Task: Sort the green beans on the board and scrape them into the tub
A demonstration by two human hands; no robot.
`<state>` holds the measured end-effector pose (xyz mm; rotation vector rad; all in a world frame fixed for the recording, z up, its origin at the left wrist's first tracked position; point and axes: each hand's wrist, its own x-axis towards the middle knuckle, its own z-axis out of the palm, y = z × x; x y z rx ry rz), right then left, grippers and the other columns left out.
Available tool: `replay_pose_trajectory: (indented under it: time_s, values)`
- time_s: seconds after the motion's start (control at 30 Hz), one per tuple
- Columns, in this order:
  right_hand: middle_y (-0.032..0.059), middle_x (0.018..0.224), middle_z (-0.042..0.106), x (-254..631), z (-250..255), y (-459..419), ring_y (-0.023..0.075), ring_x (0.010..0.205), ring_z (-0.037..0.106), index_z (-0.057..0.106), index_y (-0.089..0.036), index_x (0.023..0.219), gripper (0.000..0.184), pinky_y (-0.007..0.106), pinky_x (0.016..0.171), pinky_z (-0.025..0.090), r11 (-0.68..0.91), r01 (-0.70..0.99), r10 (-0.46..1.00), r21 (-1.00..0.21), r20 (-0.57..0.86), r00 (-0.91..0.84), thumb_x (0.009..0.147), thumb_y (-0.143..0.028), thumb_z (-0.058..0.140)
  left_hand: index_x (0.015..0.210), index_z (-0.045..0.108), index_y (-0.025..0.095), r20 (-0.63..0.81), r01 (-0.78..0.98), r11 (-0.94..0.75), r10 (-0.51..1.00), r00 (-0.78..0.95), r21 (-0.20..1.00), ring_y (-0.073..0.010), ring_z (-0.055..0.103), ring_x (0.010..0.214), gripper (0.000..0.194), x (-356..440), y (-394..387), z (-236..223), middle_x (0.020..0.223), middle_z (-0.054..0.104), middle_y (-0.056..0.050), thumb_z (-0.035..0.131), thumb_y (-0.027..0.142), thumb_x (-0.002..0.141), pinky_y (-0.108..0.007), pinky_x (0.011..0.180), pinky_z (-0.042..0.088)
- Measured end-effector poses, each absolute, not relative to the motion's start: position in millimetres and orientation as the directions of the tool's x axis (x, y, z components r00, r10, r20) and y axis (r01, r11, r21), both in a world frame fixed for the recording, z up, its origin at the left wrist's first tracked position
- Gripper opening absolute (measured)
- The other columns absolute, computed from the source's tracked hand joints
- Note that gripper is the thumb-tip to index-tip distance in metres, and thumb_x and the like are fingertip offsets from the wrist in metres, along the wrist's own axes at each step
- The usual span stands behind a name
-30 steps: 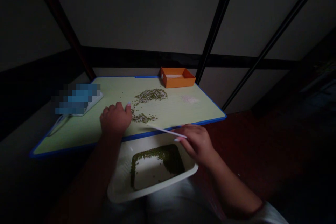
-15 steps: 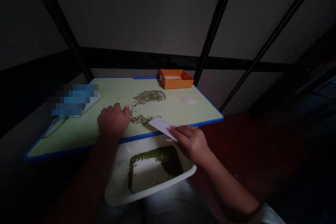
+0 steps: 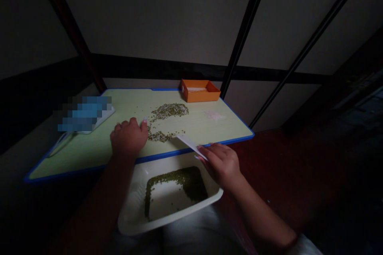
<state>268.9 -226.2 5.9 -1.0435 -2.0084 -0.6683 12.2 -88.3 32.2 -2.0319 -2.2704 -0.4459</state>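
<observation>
My right hand [image 3: 223, 163] grips a thin white card [image 3: 190, 143], its fingers on one side and the thumb underneath. The card is tilted, with its far end over the table's near edge beside a small scatter of green beans [image 3: 160, 136]. My left hand [image 3: 128, 137] rests on the table left of these beans, thumb apart from loosely bent fingers, with nothing seen in it; the fingertips are partly hidden. A larger patch of green beans mixed with white grains [image 3: 170, 110] lies farther back. Below the edge, a white plastic basin [image 3: 176, 221] holds green beans along its far and right sides.
The pale green table [image 3: 125, 101] has a blue rim. An orange box [image 3: 203, 95] with white contents stands at the back right, near a pale pinkish-white patch of grains [image 3: 214, 115]. At the left lie a blurred-out blue object [image 3: 83, 113] and a cable [image 3: 60, 143].
My right hand has moved slightly right with the white card, which has turned more edge-on and drawn back from the near beans. My left hand stays almost in place.
</observation>
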Motion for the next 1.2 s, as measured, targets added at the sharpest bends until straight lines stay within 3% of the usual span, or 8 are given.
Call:
replay_pose_trajectory:
  time_s: [0.17, 0.57, 0.93, 1.2]
  values:
    - [0.0097, 0.100, 0.084, 268.7, -0.9, -222.1, 0.0237, 0.081, 0.080, 0.079, -0.022, 0.114, 0.021, 0.037, 0.077, 0.064, 0.527, 0.837, 0.466, 0.145, 0.775, -0.428, 0.095, -0.025, 0.070, 0.126, 0.065, 0.007, 0.248, 0.981, 0.093, 0.959, -0.135, 0.173, -0.0422, 0.059, 0.124, 0.064, 11.2, -86.8, 30.7, 0.126, 0.068, -0.028, 0.023, 0.046, 0.098, -0.054, 0.102, 0.047]
    - [0.0089, 0.098, 0.084, 267.8, -0.3, -216.9, 0.0215, 0.080, 0.079, 0.079, -0.020, 0.109, 0.018, 0.034, 0.076, 0.064, 0.505, 0.837, 0.423, 0.211, 0.785, -0.453, 0.099, -0.028, 0.066, 0.128, 0.065, 0.009, 0.244, 0.979, 0.086, 0.961, -0.130, 0.185, -0.0430, 0.059, 0.124, 0.064, 11.5, -88.2, 31.9, 0.127, 0.067, -0.027, 0.023, 0.047, 0.099, -0.056, 0.101, 0.048]
    - [0.0097, 0.099, 0.084, 268.8, -2.1, -213.7, 0.0209, 0.082, 0.079, 0.079, -0.018, 0.108, 0.018, 0.032, 0.076, 0.063, 0.488, 0.847, 0.435, 0.210, 0.783, -0.445, 0.099, -0.027, 0.067, 0.126, 0.065, 0.004, 0.254, 0.980, 0.087, 0.958, -0.132, 0.180, -0.0433, 0.059, 0.124, 0.066, 13.8, -90.3, 32.8, 0.127, 0.067, -0.030, 0.022, 0.045, 0.098, -0.055, 0.101, 0.048]
    - [0.0127, 0.105, 0.083, 276.1, -5.9, -202.2, 0.0230, 0.087, 0.079, 0.079, -0.017, 0.114, 0.021, 0.034, 0.077, 0.063, 0.435, 0.884, 0.537, 0.172, 0.738, -0.409, 0.098, -0.024, 0.067, 0.127, 0.064, 0.005, 0.221, 0.984, 0.092, 0.967, -0.124, 0.150, -0.0415, 0.059, 0.125, 0.066, 12.9, -91.6, 36.9, 0.128, 0.067, -0.027, 0.020, 0.045, 0.100, -0.053, 0.103, 0.048]
